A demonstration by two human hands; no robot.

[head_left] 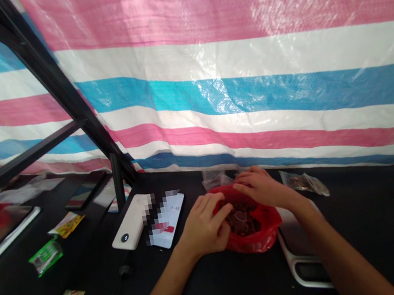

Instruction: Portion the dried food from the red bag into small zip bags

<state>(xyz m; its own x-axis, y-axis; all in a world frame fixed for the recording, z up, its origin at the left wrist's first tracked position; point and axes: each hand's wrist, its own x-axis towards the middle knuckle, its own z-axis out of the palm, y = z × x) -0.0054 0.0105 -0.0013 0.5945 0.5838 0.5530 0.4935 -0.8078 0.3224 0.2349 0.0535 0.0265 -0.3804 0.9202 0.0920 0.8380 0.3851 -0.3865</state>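
A red plastic bag [259,237] lies open on the black table, filled with small dark brown pieces [244,222]. My left hand [204,228] rests on the bag's left rim, its fingers curled into the contents. My right hand [261,188] reaches over the bag's far rim, fingers bent down onto the plastic. A small cup-like thing [241,217] sits among the pieces, between both hands. What the fingers grip, if anything, is hidden.
A white scale [304,255] sits under my right forearm. Left of the bag lie a phone [167,219] and a white power bank [131,222]. Small clear bags [304,182] lie behind. Packets [45,256] and a black frame post [117,180] stand at left.
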